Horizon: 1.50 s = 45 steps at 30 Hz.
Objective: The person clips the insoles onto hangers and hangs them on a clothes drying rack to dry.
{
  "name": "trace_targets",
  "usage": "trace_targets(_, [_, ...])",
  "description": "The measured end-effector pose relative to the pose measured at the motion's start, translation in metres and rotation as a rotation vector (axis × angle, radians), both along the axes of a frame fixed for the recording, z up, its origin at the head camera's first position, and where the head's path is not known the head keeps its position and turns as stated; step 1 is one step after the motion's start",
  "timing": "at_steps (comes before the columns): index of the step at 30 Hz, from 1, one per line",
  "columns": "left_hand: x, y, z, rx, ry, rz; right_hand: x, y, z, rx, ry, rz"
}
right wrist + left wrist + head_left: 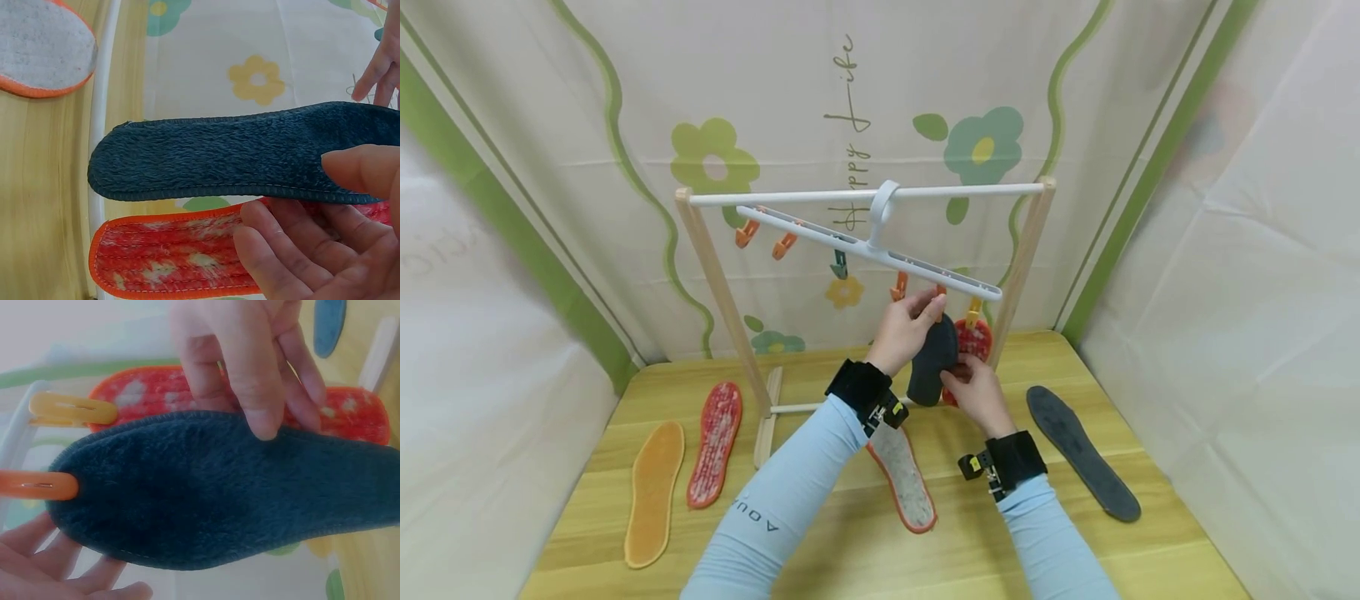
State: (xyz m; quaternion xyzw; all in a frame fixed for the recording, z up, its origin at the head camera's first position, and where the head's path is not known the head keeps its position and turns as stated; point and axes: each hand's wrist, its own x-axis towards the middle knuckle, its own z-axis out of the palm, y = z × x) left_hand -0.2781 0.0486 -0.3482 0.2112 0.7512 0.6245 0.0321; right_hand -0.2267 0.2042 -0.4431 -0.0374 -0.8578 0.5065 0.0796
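A dark blue insole (206, 494) hangs from an orange clip (39, 484) on the white hanger (820, 237). My right hand (979, 392) holds the insole by its side edge, thumb (365, 169) on the fuzzy face and fingers behind. The left hand (904, 329) is up by the clip at the insole's top; its fingers (100, 575) are loosely spread beside the insole's edge. Just behind the right fingers hangs a red-and-white insole (175, 259), gripped at its top by a yellow clip (72, 409).
The hanger tilts down to the right on a rack bar (805, 198). More clips hang at its left, including a green clip (839, 264). On the table lie an orange insole (655, 496), a red insole (715, 446), a grey insole (906, 479) and a dark insole (1082, 454).
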Motion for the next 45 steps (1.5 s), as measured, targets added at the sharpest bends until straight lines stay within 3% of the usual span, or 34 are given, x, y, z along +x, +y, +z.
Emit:
trace_targets(9, [0.0, -0.006, -0.005, -0.041, 0.003, -0.015, 0.001, 0.001, -0.004, 0.01, -0.004, -0.003])
trace_targets(19, [-0.003, -0.017, -0.019, -0.151, -0.064, -0.012, 0.006, 0.004, -0.011, 0.02, -0.022, -0.009])
trace_targets(32, [-0.002, -0.038, -0.04, -0.152, -0.135, 0.003, 0.019, 0.014, -0.024, 0.004, -0.051, 0.02])
trace_targets(40, [0.007, -0.065, -0.057, -0.132, -0.105, 0.054, 0.032, 0.022, -0.035, 0.03, -0.074, 0.04])
trace_targets(45, [0.02, -0.082, -0.067, -0.091, -0.093, 0.076, 0.042, 0.023, -0.038, 0.042, -0.071, 0.04])
